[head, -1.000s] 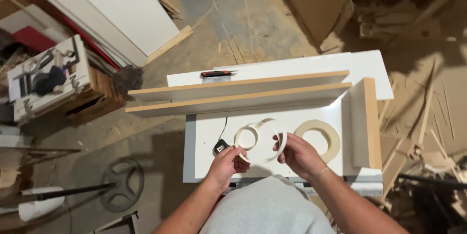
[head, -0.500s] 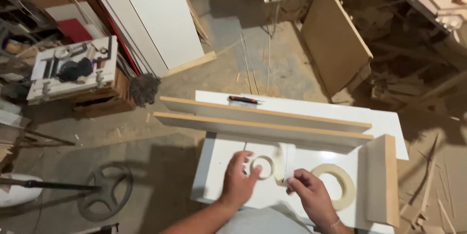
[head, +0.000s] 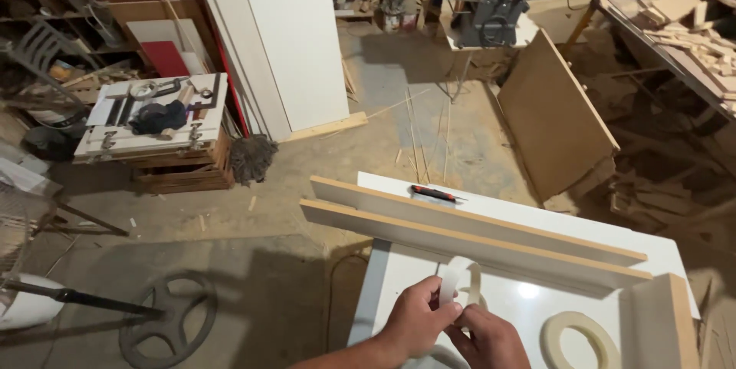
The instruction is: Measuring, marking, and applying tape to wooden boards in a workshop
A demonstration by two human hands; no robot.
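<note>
**Tape strip held over white bench**

My left hand (head: 418,315) pinches a pale, thin strip of edge-banding tape (head: 460,281) between thumb and fingers; the strip loops upward above the white worktop (head: 406,277). My right hand (head: 491,342) sits just beside the left, touching it, its fingers curled toward the strip's lower end; I cannot tell whether they grip it. A cream roll of tape (head: 579,338) lies flat on the worktop near the right hand. Two long white-faced boards with tan edges (head: 475,235) stand on edge across the bench beyond my hands, walling off a red-and-black marker (head: 433,194). A short tan-edged panel (head: 663,323) stands at the right end.
</note>
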